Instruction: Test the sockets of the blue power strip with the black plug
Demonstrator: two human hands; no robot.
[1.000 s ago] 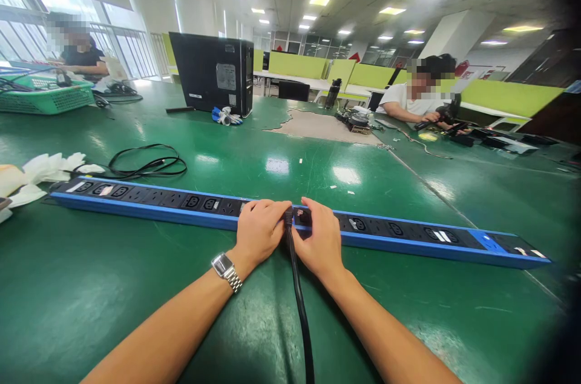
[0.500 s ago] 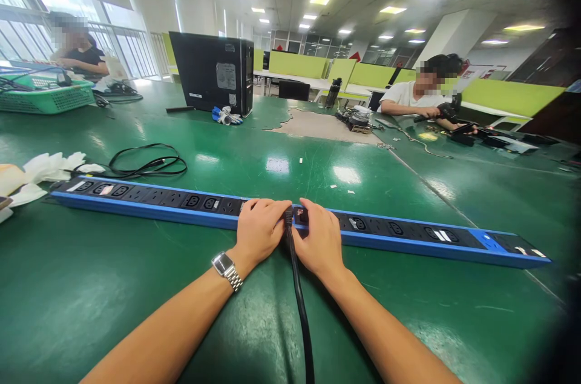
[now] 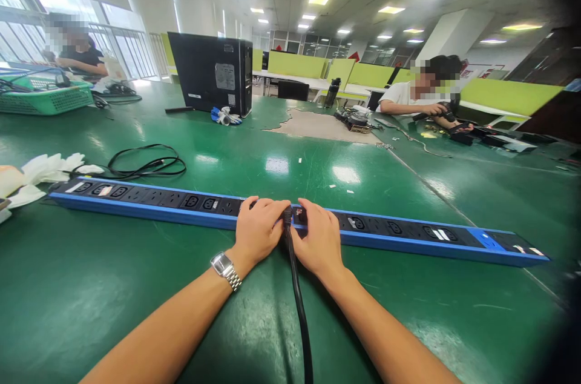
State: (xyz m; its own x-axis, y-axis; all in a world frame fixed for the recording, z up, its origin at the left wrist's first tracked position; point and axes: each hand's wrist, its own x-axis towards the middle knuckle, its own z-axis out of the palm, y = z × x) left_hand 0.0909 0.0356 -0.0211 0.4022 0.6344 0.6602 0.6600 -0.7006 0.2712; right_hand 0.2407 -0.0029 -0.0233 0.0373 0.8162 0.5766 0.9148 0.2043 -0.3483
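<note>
A long blue power strip point(image 3: 399, 244) with a row of black sockets lies across the table in front of me. My left hand point(image 3: 258, 228) is wrapped over its middle, the thumb beside the base of a thick black power cord point(image 3: 297, 299). Just right of that cord, my right hand point(image 3: 320, 235) grips the strip too, fingers over the far edge and thumb on the near side. The cord leaves the strip between my hands and runs toward me. My fingertips behind the strip are partly hidden.
On the green table point(image 3: 136, 287) stand a black computer tower point(image 3: 204, 69) and a green basket point(image 3: 49, 99). A coiled thin cable point(image 3: 149, 160), gloves point(image 3: 226, 116) and metal parts point(image 3: 356, 117) lie about. One person point(image 3: 82, 57) sits far left, another point(image 3: 408, 96) at right handles dark parts.
My hands, the power strip and the cord stay where they were. At the right, the other person's hands have shifted slightly with a dark object.
</note>
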